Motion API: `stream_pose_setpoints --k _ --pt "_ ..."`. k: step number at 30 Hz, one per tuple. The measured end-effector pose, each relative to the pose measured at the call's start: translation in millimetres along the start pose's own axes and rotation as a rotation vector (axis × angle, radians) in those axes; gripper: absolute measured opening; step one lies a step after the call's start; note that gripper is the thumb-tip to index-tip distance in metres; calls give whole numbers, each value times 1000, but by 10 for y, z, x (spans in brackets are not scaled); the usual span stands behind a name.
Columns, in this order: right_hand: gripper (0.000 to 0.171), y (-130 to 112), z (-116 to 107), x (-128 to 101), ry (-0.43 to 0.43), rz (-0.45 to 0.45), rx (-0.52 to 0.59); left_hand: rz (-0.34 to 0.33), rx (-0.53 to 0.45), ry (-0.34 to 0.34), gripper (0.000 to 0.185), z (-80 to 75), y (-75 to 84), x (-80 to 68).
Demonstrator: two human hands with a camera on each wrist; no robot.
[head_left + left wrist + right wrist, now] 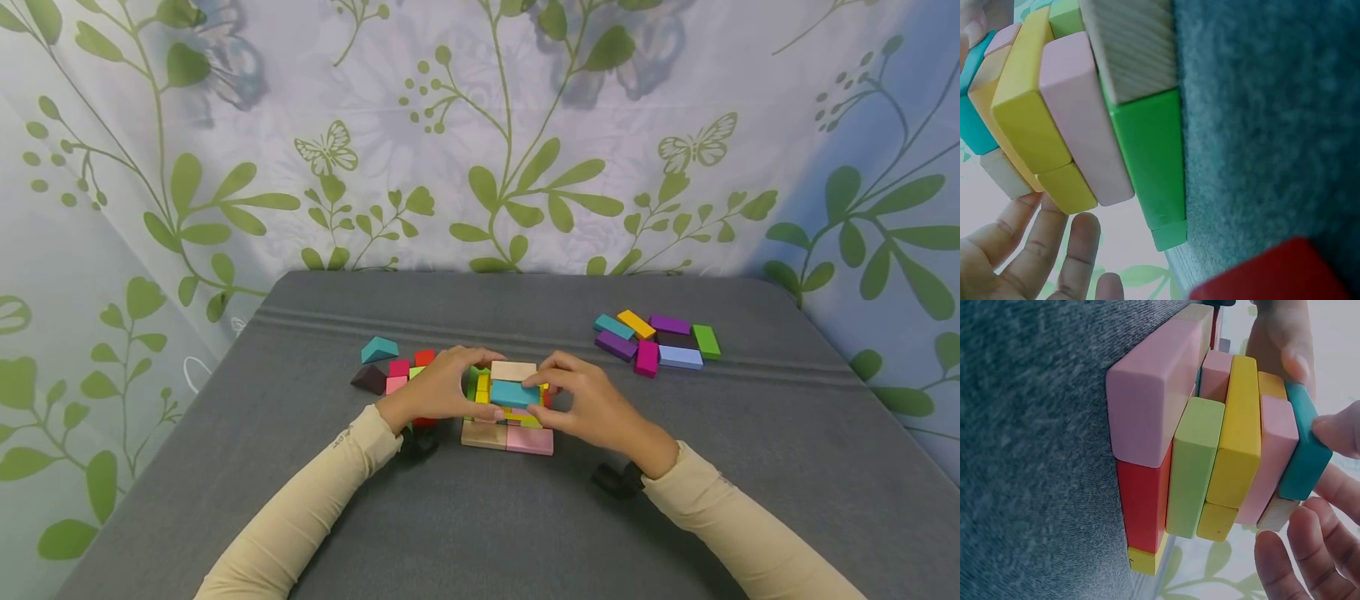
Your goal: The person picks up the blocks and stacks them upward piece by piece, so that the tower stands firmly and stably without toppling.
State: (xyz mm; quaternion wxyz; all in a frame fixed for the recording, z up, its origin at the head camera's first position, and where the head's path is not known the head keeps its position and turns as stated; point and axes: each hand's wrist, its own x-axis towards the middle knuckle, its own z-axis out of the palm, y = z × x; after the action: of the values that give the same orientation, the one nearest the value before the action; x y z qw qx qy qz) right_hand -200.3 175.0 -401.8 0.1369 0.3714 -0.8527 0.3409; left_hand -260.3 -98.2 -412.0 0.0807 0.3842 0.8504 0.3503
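A stack of coloured blocks [507, 436] stands at the middle of the grey table [525, 533], resting on a plain wood and a pink block. On top lie a teal block [513, 393] and, behind it, a pale wood block [513, 371]. My left hand [487, 385] curls round the stack's left side, thumb on the teal block [971, 128], fingers [1041, 244] by the pale wood block's end. My right hand [542, 396] pinches the teal block [1307, 450] from the right, its thumb [1338, 434] on the top face. Yellow [1241, 431], pink and light green blocks lie in the layers below.
Loose blocks lie left of the stack: a teal wedge [378, 349], a dark brown piece [369, 379], pink and red cubes. A cluster of flat blocks [658, 342] sits at the back right. A leaf-patterned curtain [480, 133] hangs behind the table.
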Motion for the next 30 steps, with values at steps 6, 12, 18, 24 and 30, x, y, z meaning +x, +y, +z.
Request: stream_pose_setpoints --k 6,12,18,24,30 --pt "28 5 2 21 1 15 -9 5 -19 15 69 -14 4 -9" --pt "29 10 3 27 5 19 -6 1 -21 17 67 -14 8 -4" --pt "28 29 -2 27 6 42 17 -2 -20 18 67 -16 10 1" --pt "26 121 -74 14 23 65 76 -13 -26 13 67 -15 6 -4" --pt "21 329 -365 -37 55 175 138 -29 -21 22 68 -13 8 -15"
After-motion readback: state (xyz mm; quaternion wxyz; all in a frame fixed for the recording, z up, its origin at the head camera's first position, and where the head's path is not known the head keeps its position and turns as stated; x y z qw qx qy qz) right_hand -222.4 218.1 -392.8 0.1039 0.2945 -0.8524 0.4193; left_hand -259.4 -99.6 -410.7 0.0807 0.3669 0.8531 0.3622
